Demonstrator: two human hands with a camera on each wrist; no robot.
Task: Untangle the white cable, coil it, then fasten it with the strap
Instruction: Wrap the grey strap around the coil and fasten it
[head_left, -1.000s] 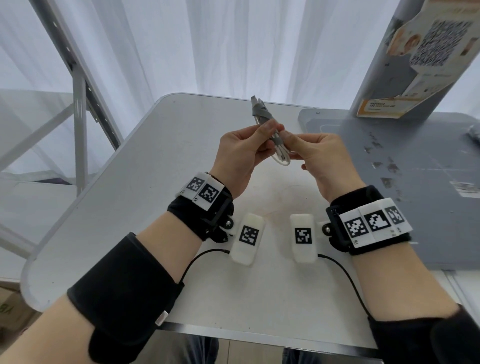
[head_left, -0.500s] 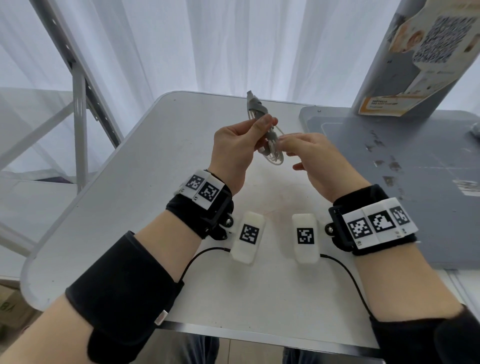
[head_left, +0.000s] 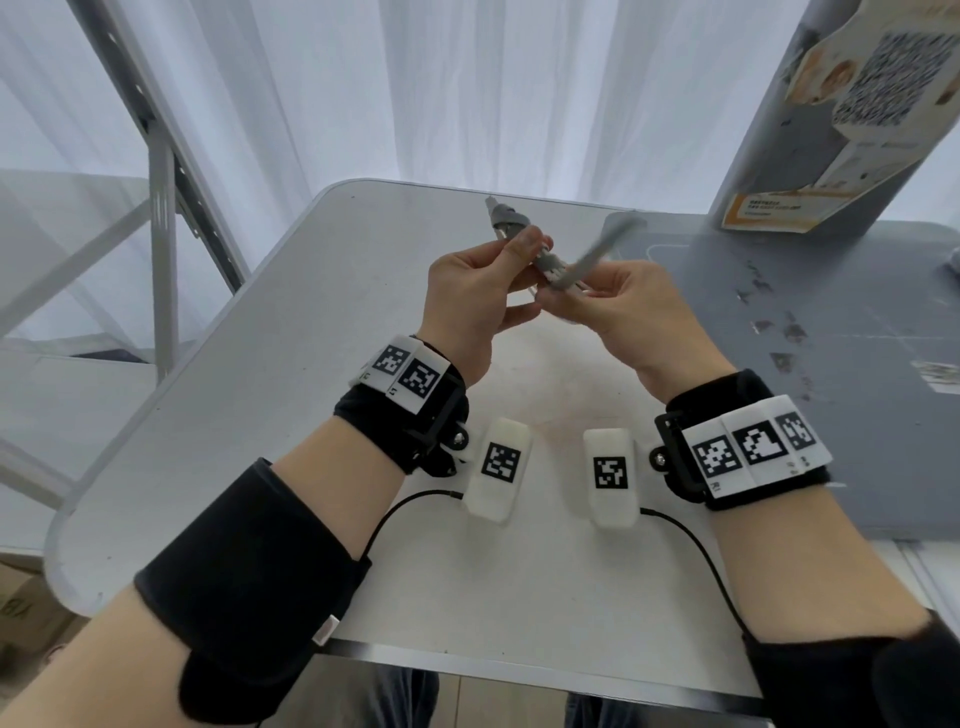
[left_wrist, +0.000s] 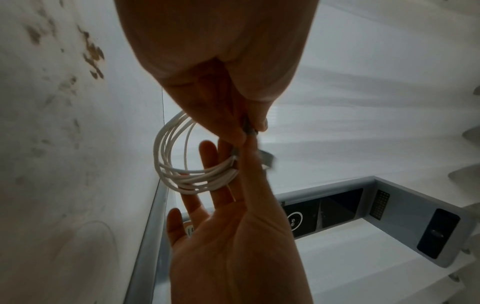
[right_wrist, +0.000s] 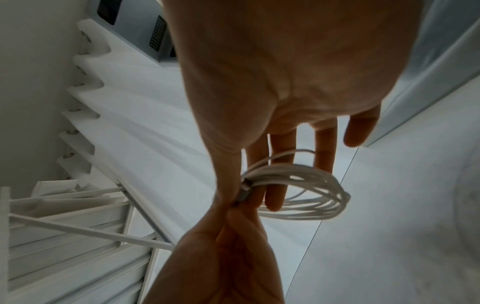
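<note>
The white cable is wound into a small coil held in the air between both hands, above the white table. A grey strap wraps the coil at one spot, and one end sticks up past my left thumb. My left hand pinches the coil at the strap. My right hand pinches the strap's loose tail, which points up and to the right, blurred. Its other fingers lie spread behind the coil. In the head view the hands hide most of the coil.
Two white tagged blocks lie on the table under my wrists, with black leads running back. A grey board adjoins on the right, with a pillar bearing a poster. A metal frame stands at the left.
The strap's loose tail, earlier lying along the coil, now sticks out up and to the right from my right hand's pinch. Both hands stay close together at about the same height.
</note>
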